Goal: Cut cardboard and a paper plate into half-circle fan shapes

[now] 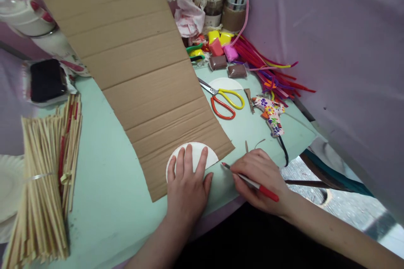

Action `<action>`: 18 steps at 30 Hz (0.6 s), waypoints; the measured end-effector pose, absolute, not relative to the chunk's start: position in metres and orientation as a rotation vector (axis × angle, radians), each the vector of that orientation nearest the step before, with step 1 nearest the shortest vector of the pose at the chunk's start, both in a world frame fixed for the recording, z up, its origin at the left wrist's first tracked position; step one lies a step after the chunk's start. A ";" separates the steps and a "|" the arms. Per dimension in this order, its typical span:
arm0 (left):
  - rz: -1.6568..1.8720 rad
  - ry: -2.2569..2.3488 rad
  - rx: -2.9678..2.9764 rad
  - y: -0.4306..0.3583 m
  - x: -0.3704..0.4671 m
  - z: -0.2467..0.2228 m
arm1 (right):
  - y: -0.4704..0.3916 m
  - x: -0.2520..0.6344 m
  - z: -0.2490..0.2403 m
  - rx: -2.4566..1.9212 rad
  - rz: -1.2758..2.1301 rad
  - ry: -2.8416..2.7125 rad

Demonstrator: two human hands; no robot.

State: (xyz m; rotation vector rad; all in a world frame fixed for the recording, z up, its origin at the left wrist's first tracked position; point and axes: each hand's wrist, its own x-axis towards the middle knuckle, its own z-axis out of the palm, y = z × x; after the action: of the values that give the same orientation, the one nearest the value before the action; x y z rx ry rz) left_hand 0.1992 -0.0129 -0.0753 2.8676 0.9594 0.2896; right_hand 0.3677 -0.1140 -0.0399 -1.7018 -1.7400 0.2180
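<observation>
A long sheet of brown cardboard (148, 80) lies across the pale green table. On its near end rests a white half-round piece (196, 155). My left hand (188, 187) lies over that piece with its fingers spread, pressing it flat against the cardboard. In my right hand (260, 180) is a red pen (252, 183), its tip pointing left, just off the right end of the white piece and not touching it. Scissors (224, 100) with red and yellow handles lie right of the cardboard, beside another white rounded piece (226, 84).
Bundled wooden sticks (44, 193) lie at the left, below a black pad (48, 80). At the right is a flowered glue gun (270, 113) with a black cord. Clay packets (217, 62), pipe cleaners (268, 67) and a brush jar (234, 17) stand at the back.
</observation>
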 end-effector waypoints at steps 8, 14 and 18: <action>0.335 0.964 2.882 -0.015 0.199 -0.078 | -0.118 0.364 -0.046 -1.732 0.179 -1.766; 0.380 0.971 2.894 -0.016 0.197 -0.077 | -0.124 0.372 -0.046 -1.678 0.055 -1.702; 0.405 0.963 2.944 -0.019 0.196 -0.076 | -0.109 0.383 -0.063 -1.745 -0.029 -1.677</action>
State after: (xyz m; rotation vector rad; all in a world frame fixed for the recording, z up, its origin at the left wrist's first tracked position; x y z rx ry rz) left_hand 0.1960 -0.0189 -0.0759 2.9436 0.9634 0.4048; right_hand 0.3827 -0.1086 -0.0629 -1.7448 -1.6767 -0.0289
